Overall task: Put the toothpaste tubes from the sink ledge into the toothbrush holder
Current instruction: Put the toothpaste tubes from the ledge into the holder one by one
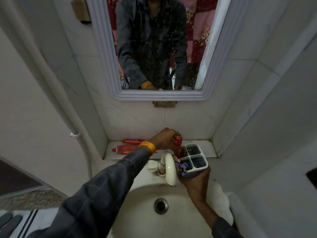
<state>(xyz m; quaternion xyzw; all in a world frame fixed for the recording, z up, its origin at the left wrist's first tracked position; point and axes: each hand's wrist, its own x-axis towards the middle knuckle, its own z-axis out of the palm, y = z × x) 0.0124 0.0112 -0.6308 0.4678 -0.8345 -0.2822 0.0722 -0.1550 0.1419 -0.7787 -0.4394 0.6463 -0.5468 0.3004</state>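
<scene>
Toothpaste tube point(178, 146) stands nearly upright in your left hand point(164, 139), fingers closed round its top, lower end already inside the holder's point(197, 166) far-left compartment. Your right hand point(193, 182) grips the holder from below; two more tubes point(126, 149) lie flat on the ledge point(208, 149), nearer your left.

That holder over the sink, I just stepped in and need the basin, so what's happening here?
A person is tidying toothpaste. Their right hand holds the grey four-slot toothbrush holder up beside the tap, while the left hand lowers a red toothpaste tube into the back-left slot. The front-left slot already holds something purple. Two more red tubes lie on the ledge behind the sink, not yet moved.
</scene>
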